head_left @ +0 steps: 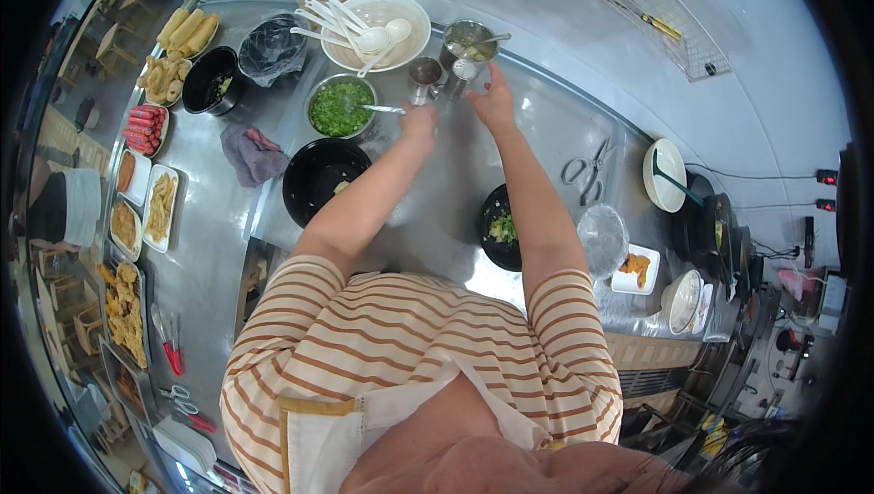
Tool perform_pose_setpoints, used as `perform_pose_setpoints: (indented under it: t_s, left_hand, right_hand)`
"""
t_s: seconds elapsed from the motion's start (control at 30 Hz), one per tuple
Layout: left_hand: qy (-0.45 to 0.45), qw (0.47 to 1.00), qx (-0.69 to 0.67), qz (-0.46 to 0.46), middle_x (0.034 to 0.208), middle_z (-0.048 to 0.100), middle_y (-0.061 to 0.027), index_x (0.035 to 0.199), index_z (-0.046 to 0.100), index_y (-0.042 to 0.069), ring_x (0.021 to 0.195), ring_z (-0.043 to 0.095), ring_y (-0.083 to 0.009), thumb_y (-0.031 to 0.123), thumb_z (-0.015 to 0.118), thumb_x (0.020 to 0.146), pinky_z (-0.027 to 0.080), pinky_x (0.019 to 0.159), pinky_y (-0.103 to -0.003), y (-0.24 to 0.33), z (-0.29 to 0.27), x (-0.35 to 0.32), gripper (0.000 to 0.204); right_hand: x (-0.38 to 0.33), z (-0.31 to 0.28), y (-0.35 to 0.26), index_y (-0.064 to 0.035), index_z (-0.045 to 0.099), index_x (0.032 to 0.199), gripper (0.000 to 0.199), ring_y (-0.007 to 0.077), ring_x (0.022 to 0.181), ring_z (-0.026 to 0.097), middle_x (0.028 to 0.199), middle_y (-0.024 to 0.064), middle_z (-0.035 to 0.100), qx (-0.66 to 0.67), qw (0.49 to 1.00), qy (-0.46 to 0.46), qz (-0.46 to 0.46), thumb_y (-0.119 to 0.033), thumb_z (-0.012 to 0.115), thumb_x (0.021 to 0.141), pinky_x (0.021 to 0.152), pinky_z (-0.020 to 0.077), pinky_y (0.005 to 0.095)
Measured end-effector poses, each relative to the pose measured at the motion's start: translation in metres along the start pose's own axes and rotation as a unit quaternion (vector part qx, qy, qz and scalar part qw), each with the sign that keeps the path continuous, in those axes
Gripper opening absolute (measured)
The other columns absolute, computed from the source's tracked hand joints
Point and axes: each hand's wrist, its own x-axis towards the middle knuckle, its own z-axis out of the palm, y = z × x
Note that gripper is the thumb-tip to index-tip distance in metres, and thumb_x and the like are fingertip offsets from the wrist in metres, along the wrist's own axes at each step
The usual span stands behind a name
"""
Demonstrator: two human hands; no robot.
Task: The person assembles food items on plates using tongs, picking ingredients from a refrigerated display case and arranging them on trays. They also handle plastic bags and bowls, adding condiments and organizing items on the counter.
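Two black bowls (305,189) sit nearest on the counter (432,212), presumably for easy reach. Beyond, the left hand (420,120) is curled at the spoon handle (384,109) leading into chopped greens (333,112), grip not verifiable. The right hand (494,106), apparently empty, extends spread fingers beside the metal shaker (462,78).

Along the far edge of the surface (446,180), a bowl of spoons (411,22) sits left of a pot (447,55) and a shaker (461,78). Before it stands a bowl of chopped vegetables (308,110) with a utensil (384,109) in it, a third bowl (305,183) nearer still. A cloth (252,155) lies left of these, and beyond it a dish of sausages (165,132) lines the left edge. Scissors (590,169) lie toward the right end; a fourth bowl (492,205) stands toward the near edge.
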Motion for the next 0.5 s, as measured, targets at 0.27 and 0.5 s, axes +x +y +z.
perform_pose_setpoints:
  t_s: [0.27,0.5]
  left_hand:
    - [-0.269,0.844,0.396,0.242,0.112,0.056,-0.0119,0.115,0.055,0.002,0.103,0.056,-0.0217,0.002,0.058,0.081,0.045,0.087,-0.037,0.05,-0.103,-0.196,0.034]
    - [0.013,0.572,0.632,0.523,0.127,0.044,-0.0132,0.115,0.054,0.008,0.123,0.035,-0.0364,0.023,0.071,0.069,0.024,0.099,-0.052,0.085,-0.195,-0.243,0.052]
  right_hand:
    - [-0.113,-0.108,-0.016,-0.0059,0.058,0.114,0.036,0.0191,0.095,0.058,0.111,0.0106,0.056,0.09,0.996,0.011,0.029,-0.004,0.061,0.078,0.074,0.0513,0.0294]
    - [-0.232,-0.16,-0.007,-0.0006,0.06,0.103,0.02,0.0125,0.082,0.058,0.094,0.0062,0.061,0.125,0.973,0.175,0.082,-0.002,0.059,0.082,0.072,0.0476,0.0241]
